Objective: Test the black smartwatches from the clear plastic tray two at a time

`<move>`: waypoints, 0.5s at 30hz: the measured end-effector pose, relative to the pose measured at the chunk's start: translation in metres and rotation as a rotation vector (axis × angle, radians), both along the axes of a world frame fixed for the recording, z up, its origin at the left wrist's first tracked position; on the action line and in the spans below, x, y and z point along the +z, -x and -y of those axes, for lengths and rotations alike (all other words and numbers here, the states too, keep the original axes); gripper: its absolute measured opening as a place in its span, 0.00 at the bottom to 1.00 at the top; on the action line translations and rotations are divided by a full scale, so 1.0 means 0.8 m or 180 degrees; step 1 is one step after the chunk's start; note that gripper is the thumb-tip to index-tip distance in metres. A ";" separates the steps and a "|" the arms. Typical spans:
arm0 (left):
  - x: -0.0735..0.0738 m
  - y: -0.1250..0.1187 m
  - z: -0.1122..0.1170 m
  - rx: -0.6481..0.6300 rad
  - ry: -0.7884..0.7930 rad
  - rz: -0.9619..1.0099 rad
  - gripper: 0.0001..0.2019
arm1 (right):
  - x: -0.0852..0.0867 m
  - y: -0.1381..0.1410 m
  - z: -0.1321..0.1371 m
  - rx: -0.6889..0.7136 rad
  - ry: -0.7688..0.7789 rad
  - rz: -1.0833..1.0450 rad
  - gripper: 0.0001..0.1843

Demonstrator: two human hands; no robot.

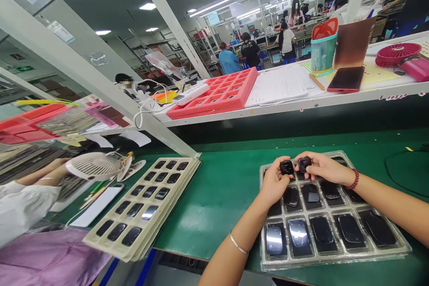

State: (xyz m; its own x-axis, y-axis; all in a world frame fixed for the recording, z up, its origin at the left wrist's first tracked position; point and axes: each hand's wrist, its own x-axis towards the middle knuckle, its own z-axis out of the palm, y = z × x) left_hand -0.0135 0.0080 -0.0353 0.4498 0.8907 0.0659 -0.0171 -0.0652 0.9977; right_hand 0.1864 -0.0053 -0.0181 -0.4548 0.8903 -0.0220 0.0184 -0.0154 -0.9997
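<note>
Black devices: a small square device (287, 167) pinched in the left hand (274, 182), and a matching square device (304, 165) pinched in the right hand (323, 167).
Grip: both hands closed narrowly, fingers and thumbs around each device; the two devices sit just beside each other, over the tray's upper rows.
Wrists: silver bangle (239, 243) on the left, red beaded bracelet (352, 178) on the right.
Below the hands: clear plastic blister tray (331, 261), its pockets holding rounded black units (321, 230), some with glossy faces.
Bench: green mat (214, 228) under the tray.
Further left: stack of beige trays (110, 243) holding dark units, apart from the hands.
Shelf ahead: red foam tray (214, 94), white papers (278, 85), red phone (346, 79).
Beyond: co-workers (251, 51) at distant benches.
</note>
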 end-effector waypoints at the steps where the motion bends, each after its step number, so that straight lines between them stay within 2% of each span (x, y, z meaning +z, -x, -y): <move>1: 0.000 0.000 0.000 0.0006 -0.0009 -0.0001 0.27 | 0.001 0.000 0.000 -0.0014 0.0016 0.0007 0.18; 10: -0.001 0.000 0.000 0.0028 -0.0019 0.0009 0.27 | 0.004 0.001 0.002 0.0031 0.0047 -0.0045 0.18; 15: 0.003 -0.001 0.002 0.0059 -0.0071 -0.0084 0.23 | 0.002 0.001 0.002 0.0048 0.0036 -0.0052 0.17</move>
State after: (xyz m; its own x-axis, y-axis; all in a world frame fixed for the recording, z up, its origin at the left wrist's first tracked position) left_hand -0.0130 0.0066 -0.0326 0.4351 0.8973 0.0742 0.0107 -0.0875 0.9961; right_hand 0.1860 -0.0071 -0.0163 -0.4686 0.8830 -0.0246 0.0024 -0.0266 -0.9996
